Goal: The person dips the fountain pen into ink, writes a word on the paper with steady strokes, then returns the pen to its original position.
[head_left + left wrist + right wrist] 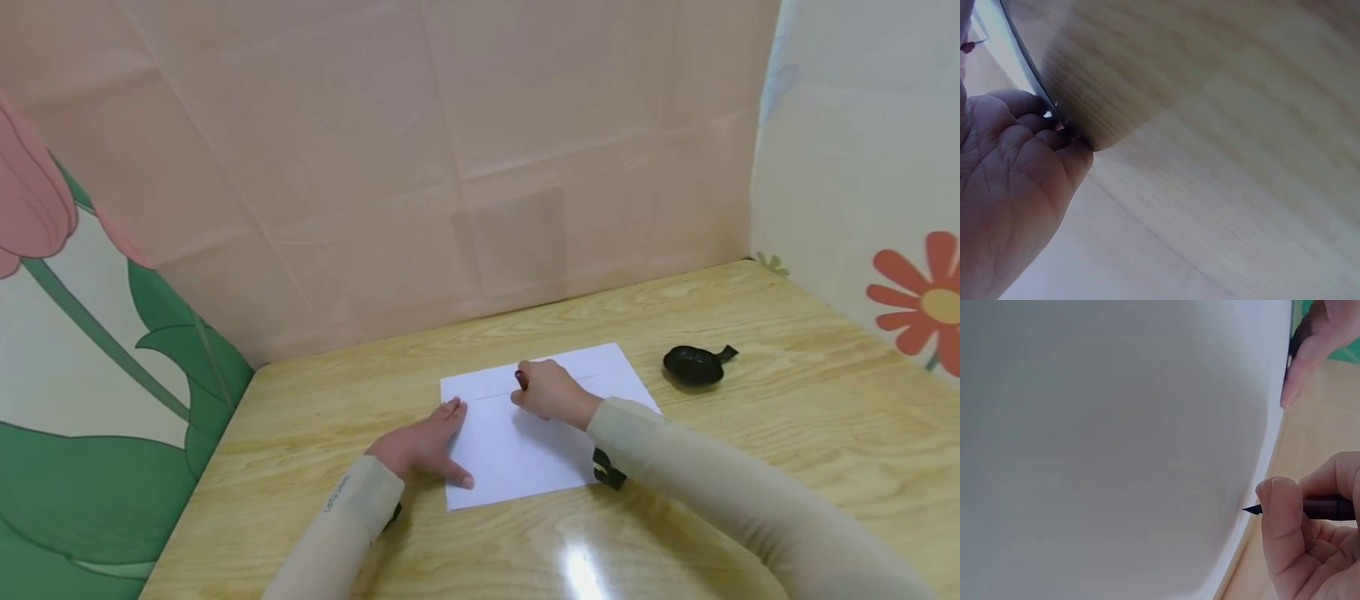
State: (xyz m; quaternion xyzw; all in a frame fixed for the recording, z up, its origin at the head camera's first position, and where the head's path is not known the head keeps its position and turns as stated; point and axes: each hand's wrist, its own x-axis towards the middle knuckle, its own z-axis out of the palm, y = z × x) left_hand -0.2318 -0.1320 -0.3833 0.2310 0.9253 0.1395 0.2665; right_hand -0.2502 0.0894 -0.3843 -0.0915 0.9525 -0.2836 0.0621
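A white sheet of paper [555, 454] lies on the wooden table, with a thin straight line drawn across its upper part. My right hand [553, 392] is over the paper and grips a dark red pen [521, 379] between thumb and fingers. In the right wrist view the pen [1329, 509] shows a pointed black nib close over the sheet. My left hand [423, 442] rests at the paper's left edge, its thumb and fingers spread. The left wrist view has the palm side of the left hand [1016, 181] by the sheet's edge.
To the right of the paper, a black rounded object [693, 367] with a short tab sits on the table [787, 433]. A pink cloth [360, 167] hangs behind the table. Flower-patterned panels stand at the left and right sides.
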